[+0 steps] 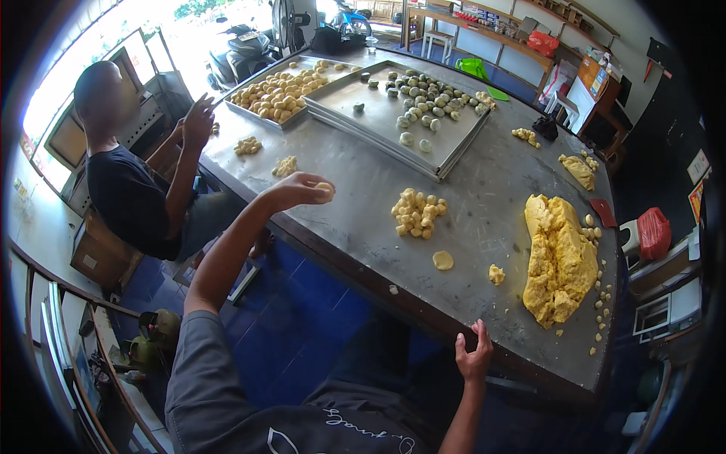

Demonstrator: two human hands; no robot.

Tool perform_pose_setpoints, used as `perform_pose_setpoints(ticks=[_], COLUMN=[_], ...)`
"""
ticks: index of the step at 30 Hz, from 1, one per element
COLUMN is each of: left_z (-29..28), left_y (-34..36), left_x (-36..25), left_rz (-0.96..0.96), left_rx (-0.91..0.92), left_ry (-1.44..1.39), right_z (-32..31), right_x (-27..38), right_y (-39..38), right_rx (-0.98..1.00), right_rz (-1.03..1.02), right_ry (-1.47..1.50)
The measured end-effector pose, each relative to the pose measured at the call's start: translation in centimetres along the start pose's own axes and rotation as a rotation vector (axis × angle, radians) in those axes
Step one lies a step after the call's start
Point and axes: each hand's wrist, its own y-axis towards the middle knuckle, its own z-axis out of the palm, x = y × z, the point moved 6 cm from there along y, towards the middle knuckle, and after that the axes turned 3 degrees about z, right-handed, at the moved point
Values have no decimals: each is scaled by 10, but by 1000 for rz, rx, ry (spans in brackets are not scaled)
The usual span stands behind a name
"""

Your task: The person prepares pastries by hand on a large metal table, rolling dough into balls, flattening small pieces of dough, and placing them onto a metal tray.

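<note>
My left hand (296, 191) reaches over the table's left side, its fingers closed around a pale yellow dough ball (325, 193). Just beyond it is a small dough cluster (285, 166). By the near table edge, my right hand (474, 357) is held up with fingers apart and nothing in it. Between the hands, a pile of small dough pieces (416, 215) sits on the metal table (344, 227). A flat dough disc (443, 260) lies nearer me, with a crumbly dough lump (496, 274) to its right. Farther right rests a big yellow dough mass (556, 261).
Toward the back, a tray (363, 125) carries dark and greenish balls, beside a tray of yellow balls (283, 94). A co-worker (132, 163) sits at the left side, hands raised near another dough cluster (247, 145). A red scraper (603, 213) lies at the right edge.
</note>
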Motion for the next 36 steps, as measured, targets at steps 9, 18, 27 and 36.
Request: perform_pose_setpoints(ticks=[9,18,27,36], left_z=[-9,-25,-150,-231], left_y=[18,39,91,131], left_x=[26,18,21,42], left_rz=[32,40,9,149], left_rx=[-27,-89,-480,-569], left_ry=[-315,-413,-30,398], right_z=[3,3,4,7], right_x=[1,-2,0,1], right_y=[0,0,3,5], right_rx=[10,1,-5,-44], right_rz=[21,22,40,27], right_ry=[-18,-24,-56,-137])
